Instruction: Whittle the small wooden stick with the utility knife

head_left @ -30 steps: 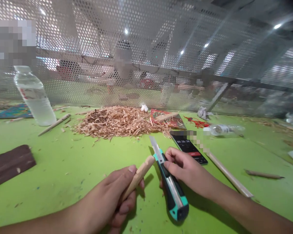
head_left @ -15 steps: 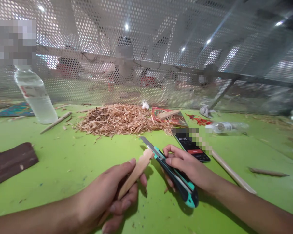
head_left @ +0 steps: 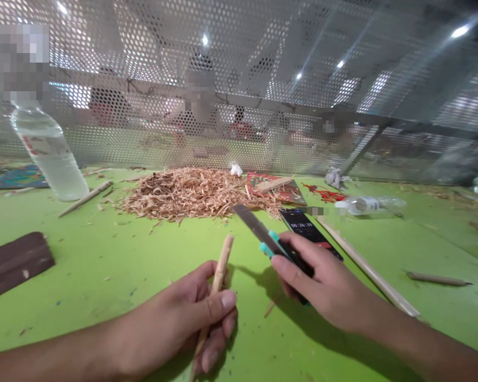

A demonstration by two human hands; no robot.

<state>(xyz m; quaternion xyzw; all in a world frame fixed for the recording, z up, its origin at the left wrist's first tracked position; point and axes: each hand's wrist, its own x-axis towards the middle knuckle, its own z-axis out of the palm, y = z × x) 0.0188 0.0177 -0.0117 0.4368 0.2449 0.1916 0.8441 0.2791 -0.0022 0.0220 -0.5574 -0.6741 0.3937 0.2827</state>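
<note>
- One carved wooden stick (head_left: 222, 260) is in the left hand (head_left: 201, 313), above the near middle of the counter (head_left: 143, 265); the fingers are wrapped around it, thumb laid across, and its upper end sticks out free.
- One utility knife (head_left: 269, 239) is gripped in the right hand (head_left: 322, 281), blade out and pointing up and leftward; blade and stick are apart.
- One heap of wood shavings (head_left: 183, 193) lies beyond the hands.
- Two bottles: a full-looking upright bottle (head_left: 53, 159) at left, and a clear fallen bottle (head_left: 370, 205) at right.
- Three loose sticks: a left stick (head_left: 85, 197) beside the upright bottle, a long stick (head_left: 366, 270) next to the phone, and a short pointed stick (head_left: 438, 278) farther right.
- One phone (head_left: 302, 223), partly behind the right hand, its timer showing 00:26:39.
- One red sheet (head_left: 295, 198) with one flat wood strip (head_left: 273, 184) on top.
- Two crumpled wads: a white wad (head_left: 236, 170) at the heap's edge, a grey wad (head_left: 334, 178) near the red strands (head_left: 324, 194).
- One brown slab (head_left: 16, 262) at the left edge.
- Half a second ago the blade was right by the stick's end; the two have since separated.
- The stick has turned from its broad face to a narrower side and stands steeper.
- The knife's handle, then plainly visible, is now mostly hidden by the right hand.
</note>
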